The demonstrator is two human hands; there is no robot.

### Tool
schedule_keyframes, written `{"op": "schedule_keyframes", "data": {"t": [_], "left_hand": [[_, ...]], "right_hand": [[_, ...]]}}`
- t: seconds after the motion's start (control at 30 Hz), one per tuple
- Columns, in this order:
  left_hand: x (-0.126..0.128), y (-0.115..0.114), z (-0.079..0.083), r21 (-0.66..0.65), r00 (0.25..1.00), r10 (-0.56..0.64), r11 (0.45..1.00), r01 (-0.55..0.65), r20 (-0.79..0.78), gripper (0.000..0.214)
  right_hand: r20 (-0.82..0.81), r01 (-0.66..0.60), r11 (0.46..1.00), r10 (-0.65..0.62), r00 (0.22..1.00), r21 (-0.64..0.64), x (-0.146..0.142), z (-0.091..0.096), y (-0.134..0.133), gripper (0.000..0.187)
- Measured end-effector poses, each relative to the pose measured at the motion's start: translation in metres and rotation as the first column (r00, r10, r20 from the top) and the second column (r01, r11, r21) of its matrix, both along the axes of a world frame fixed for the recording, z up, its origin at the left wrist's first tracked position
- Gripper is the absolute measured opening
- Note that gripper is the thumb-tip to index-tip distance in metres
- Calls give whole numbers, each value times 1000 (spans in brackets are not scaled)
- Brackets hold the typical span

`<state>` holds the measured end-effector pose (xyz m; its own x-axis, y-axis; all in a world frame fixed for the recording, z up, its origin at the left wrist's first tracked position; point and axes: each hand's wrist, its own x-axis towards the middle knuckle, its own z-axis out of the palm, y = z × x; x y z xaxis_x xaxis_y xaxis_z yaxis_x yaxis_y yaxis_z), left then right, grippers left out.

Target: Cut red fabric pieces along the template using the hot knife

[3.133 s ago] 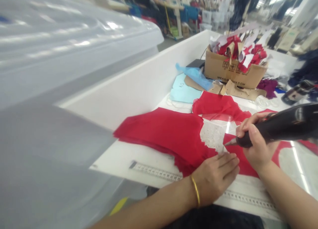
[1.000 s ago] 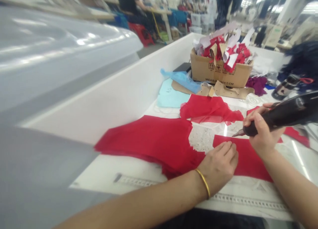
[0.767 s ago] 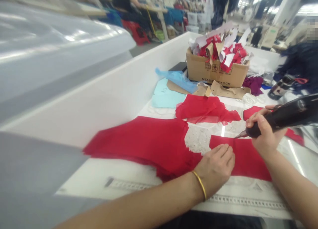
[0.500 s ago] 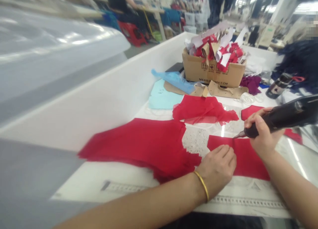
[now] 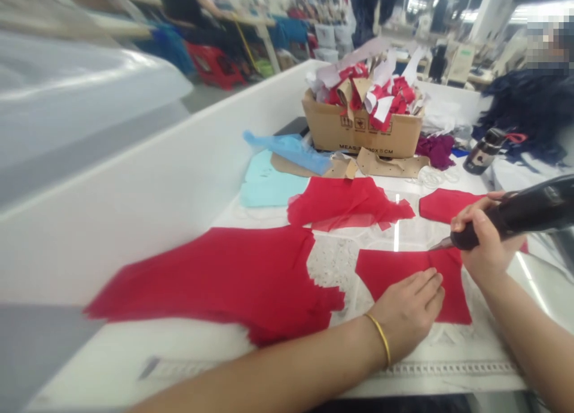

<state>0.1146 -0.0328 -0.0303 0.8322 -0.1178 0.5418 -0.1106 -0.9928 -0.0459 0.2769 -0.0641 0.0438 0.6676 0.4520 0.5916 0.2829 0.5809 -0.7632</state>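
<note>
My right hand [image 5: 487, 239] is wrapped round a black handheld power tool [image 5: 533, 213] with a thin pointed metal tip. That tip is at the far edge of a cut red fabric piece [image 5: 394, 269]. Whether it touches the cloth, I cannot tell. My left hand [image 5: 410, 311], a yellow bangle at its wrist, lies on the same piece with the fingers close together and stretched out; its thumb is hidden. Left of it spreads a larger stack of red fabric [image 5: 215, 275] with a jagged right edge. More red fabric [image 5: 345, 204] lies beyond, and another red piece [image 5: 448, 204] is partly behind my right hand.
A cardboard box [image 5: 363, 129] full of scraps stands at the back, near light-blue sheets [image 5: 269, 183] and brown card pieces [image 5: 392, 164]. A black bottle [image 5: 485, 152] is at the right. A ruler [image 5: 448, 368] runs along the front; a white side wall [image 5: 156, 180] borders the left.
The view has shifted, so most things sit further left. My left hand has slid right across the red piece, and the tool tip has moved right along its far edge.
</note>
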Motion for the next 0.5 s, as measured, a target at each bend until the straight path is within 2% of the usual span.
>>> {"op": "schedule_keyframes", "data": {"t": [0.33, 0.5], "left_hand": [[-2, 2, 5, -29, 1000, -29, 999, 29, -7, 33], [-2, 3, 9, -34, 999, -31, 999, 32, 12, 33]], "right_hand": [[10, -22, 999, 22, 1000, -32, -2, -8, -1, 21], [24, 4, 1000, -4, 1000, -30, 6, -3, -6, 27]]}}
